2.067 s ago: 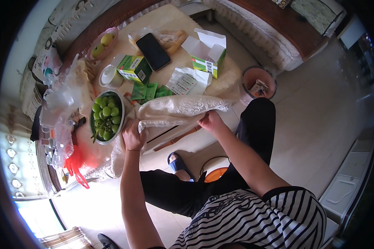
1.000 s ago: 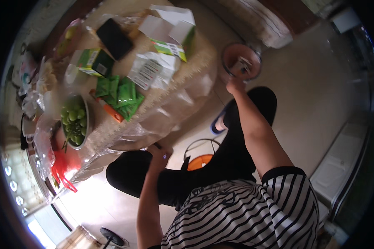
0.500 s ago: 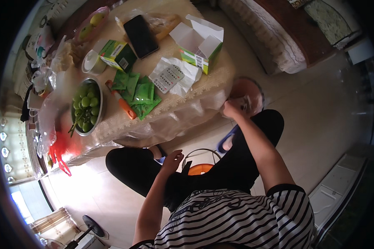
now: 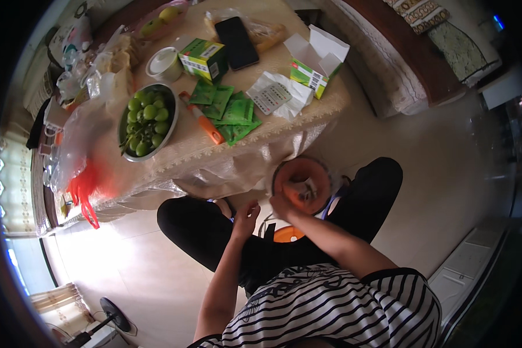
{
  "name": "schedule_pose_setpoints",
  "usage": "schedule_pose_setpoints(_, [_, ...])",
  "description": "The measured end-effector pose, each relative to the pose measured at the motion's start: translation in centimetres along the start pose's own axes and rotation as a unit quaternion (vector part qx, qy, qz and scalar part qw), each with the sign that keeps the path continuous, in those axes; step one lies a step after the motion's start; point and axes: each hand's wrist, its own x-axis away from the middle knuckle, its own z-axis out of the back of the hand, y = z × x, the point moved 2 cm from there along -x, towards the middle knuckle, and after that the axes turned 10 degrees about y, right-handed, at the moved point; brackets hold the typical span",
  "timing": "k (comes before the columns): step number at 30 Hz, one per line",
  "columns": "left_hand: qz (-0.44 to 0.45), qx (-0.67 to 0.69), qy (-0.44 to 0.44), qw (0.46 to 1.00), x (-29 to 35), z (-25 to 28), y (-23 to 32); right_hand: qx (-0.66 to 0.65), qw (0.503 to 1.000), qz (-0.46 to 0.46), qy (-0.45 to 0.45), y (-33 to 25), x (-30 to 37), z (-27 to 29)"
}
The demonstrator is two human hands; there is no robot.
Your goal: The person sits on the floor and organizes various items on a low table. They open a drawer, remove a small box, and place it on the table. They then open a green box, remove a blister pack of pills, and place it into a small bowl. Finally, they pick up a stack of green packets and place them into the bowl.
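A reddish round waste bin (image 4: 322, 200) stands on the floor between my knees, just off the table's near edge, with some pale litter inside. My right hand (image 4: 281, 207) is closed on the left side of its rim. Close by to the left, my left hand (image 4: 247, 219) hangs over my thigh, empty, its fingers loosely apart. An orange stool seat (image 4: 287, 234) shows below my right wrist. Most of the stool is hidden by my legs and forearm.
On the cloth-covered table (image 4: 182, 162) are a metal bowl (image 4: 172, 130) of green grapes, an orange-handled tool (image 4: 206, 124), green sachets (image 4: 236, 110), a blister pack (image 4: 271, 97) on paper, an open carton (image 4: 313, 69), a closed green box (image 4: 204, 58) and a black phone (image 4: 236, 43).
My right hand has pulled the bin left and nearer, to between my knees. My left hand has shifted slightly. The view has turned, so the table items appear farther right.
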Motion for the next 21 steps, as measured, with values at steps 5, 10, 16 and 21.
schedule_pose_setpoints(5, [-0.004,0.04,0.05,0.998,1.1,1.3,0.3,-0.329,0.941,0.0,0.082,-5.4,-0.7,-0.9])
schedule_pose_setpoints(10, [0.011,0.116,0.076,0.99,0.6,1.5,-1.3,-0.2,0.979,0.031,0.007,-5.8,-0.6,7.0])
schedule_pose_setpoints(16, [0.009,0.063,0.071,0.995,0.4,0.2,-1.3,-0.358,0.855,0.06,0.369,1.2,2.1,29.9])
schedule_pose_setpoints(21, [-0.058,-0.004,0.046,0.997,1.3,-0.6,-0.4,0.061,0.868,0.166,0.464,4.7,0.4,41.8])
